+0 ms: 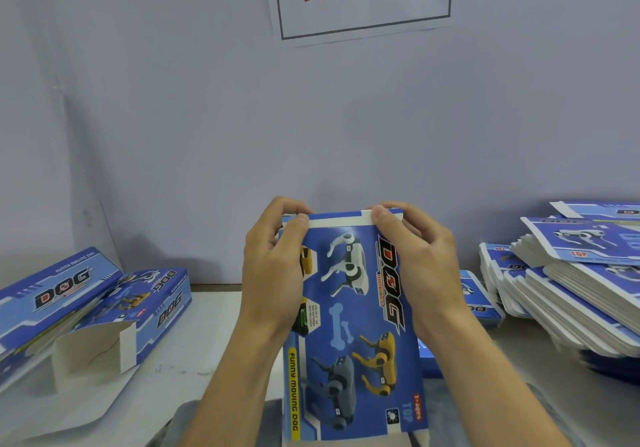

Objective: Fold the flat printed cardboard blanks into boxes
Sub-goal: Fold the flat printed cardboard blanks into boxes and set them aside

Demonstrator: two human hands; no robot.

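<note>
Box held upright – left hand, right hand both pinching top flap, likely folding it shut.

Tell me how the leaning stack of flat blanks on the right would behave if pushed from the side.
The stack would probably slide apart: its sheets already fan out and lean. The printed faces look glossy, so likely slippery. Each blank looks thin and light, though the whole pile may feel fairly heavy.
</note>
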